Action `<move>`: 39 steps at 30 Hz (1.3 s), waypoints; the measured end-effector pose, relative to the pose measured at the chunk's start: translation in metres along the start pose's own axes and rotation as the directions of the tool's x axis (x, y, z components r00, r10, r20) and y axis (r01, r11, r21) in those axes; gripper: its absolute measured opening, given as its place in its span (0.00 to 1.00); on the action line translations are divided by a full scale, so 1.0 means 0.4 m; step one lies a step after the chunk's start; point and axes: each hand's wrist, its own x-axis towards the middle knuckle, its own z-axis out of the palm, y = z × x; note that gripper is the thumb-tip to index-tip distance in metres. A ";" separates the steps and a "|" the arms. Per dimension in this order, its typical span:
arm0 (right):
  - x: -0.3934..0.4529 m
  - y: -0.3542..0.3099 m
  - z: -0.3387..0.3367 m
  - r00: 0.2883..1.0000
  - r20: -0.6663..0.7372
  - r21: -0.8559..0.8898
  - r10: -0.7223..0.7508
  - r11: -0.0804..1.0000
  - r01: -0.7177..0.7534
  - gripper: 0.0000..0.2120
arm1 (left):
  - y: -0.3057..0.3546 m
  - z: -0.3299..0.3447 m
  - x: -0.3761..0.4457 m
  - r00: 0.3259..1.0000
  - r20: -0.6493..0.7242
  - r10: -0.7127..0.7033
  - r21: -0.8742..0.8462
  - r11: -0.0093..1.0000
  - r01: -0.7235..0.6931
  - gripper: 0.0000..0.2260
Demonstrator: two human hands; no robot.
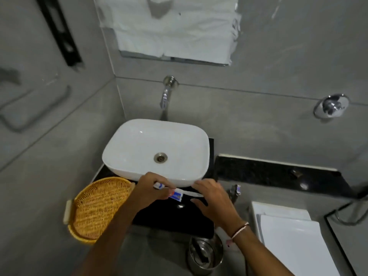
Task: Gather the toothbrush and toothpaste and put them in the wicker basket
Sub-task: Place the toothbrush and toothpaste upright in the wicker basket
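Observation:
My left hand (152,189) is shut on a white toothbrush (191,193) and a small red, white and blue toothpaste tube (176,195), held together just in front of the white sink. The brush head pokes out to the left of my fingers and the handle runs right. My right hand (212,202) hovers beside the handle's end, fingers apart, holding nothing. The round wicker basket (99,208) sits on the left end of the black counter, just left of my left forearm, with nothing visible inside it.
A white basin (157,150) stands on the black counter (175,218) under a wall tap (166,94). A steel bin (205,255) sits on the floor below. A white toilet tank lid (288,236) is at right. White towels (175,26) lie on a shelf above.

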 end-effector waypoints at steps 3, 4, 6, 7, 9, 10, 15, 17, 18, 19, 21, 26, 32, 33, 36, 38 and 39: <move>0.064 -0.094 0.016 0.993 0.117 0.006 0.003 1.000 -0.004 0.12 | -0.007 -0.103 -0.015 0.999 0.027 0.019 0.102 0.995 -0.021 0.04; 0.079 -0.125 0.027 0.990 0.140 0.010 0.005 1.000 -0.007 0.11 | -0.014 -0.138 -0.024 0.999 0.029 0.016 0.134 0.991 -0.019 0.04; 0.100 -0.181 0.052 0.987 0.157 0.036 0.024 0.999 -0.029 0.11 | -0.029 -0.198 -0.040 1.000 0.029 -0.010 0.154 0.988 0.005 0.05; 0.111 -0.209 0.067 0.988 0.153 0.060 0.036 0.997 -0.046 0.10 | -0.041 -0.230 -0.049 1.000 0.021 -0.014 0.144 0.990 0.010 0.06; 0.133 -0.263 0.097 0.980 0.180 0.095 0.081 0.990 -0.099 0.10 | -0.071 -0.290 -0.064 1.000 -0.015 -0.016 0.099 0.995 0.017 0.09; 0.141 -0.284 0.108 0.971 0.211 0.102 0.111 0.986 -0.135 0.10 | -0.085 -0.313 -0.070 0.999 -0.048 -0.026 0.071 0.997 0.029 0.10; 0.168 -0.371 0.174 0.920 0.314 0.125 0.235 0.950 -0.285 0.08 | -0.187 -0.419 -0.126 0.957 -0.256 -0.136 -0.029 0.991 0.133 0.21; 0.175 -0.398 0.204 0.905 0.339 0.145 0.258 0.936 -0.322 0.09 | -0.235 -0.450 -0.153 0.928 -0.285 -0.239 -0.097 0.971 0.220 0.21; 0.178 -0.412 0.219 0.898 0.352 0.152 0.264 0.931 -0.333 0.10 | -0.259 -0.461 -0.165 0.915 -0.287 -0.282 -0.133 0.958 0.254 0.21; 0.181 -0.425 0.237 0.892 0.363 0.160 0.270 0.925 -0.345 0.10 | -0.281 -0.469 -0.174 0.903 -0.291 -0.316 -0.167 0.946 0.277 0.20; 0.192 -0.452 0.270 0.880 0.377 0.185 0.290 0.907 -0.378 0.08 | -0.313 -0.475 -0.184 0.879 -0.305 -0.366 -0.178 0.929 0.326 0.21; 0.248 -0.522 0.355 0.845 0.426 0.187 0.324 0.882 -0.433 0.06 | -0.362 -0.486 -0.175 0.870 -0.290 -0.399 -0.034 0.913 0.407 0.19; 0.321 -0.566 0.444 0.811 0.440 0.130 0.385 0.867 -0.481 0.08 | -0.406 -0.499 -0.136 0.856 -0.371 -0.361 0.074 0.907 0.415 0.24; 0.331 -0.566 0.456 0.804 0.447 0.121 0.392 0.864 -0.489 0.09 | -0.411 -0.496 -0.129 0.850 -0.388 -0.355 0.085 0.905 0.417 0.24; 0.349 -0.562 0.479 0.795 0.451 0.077 0.406 0.870 -0.488 0.11 | -0.426 -0.479 -0.107 0.854 -0.412 -0.318 0.187 0.888 0.421 0.20; 0.356 -0.560 0.490 0.790 0.451 0.060 0.416 0.869 -0.492 0.12 | -0.437 -0.465 -0.091 0.853 -0.425 -0.304 0.248 0.867 0.432 0.16; 0.358 -0.559 0.496 0.788 0.452 0.056 0.419 0.868 -0.493 0.11 | -0.440 -0.460 -0.085 0.853 -0.428 -0.300 0.268 0.859 0.437 0.14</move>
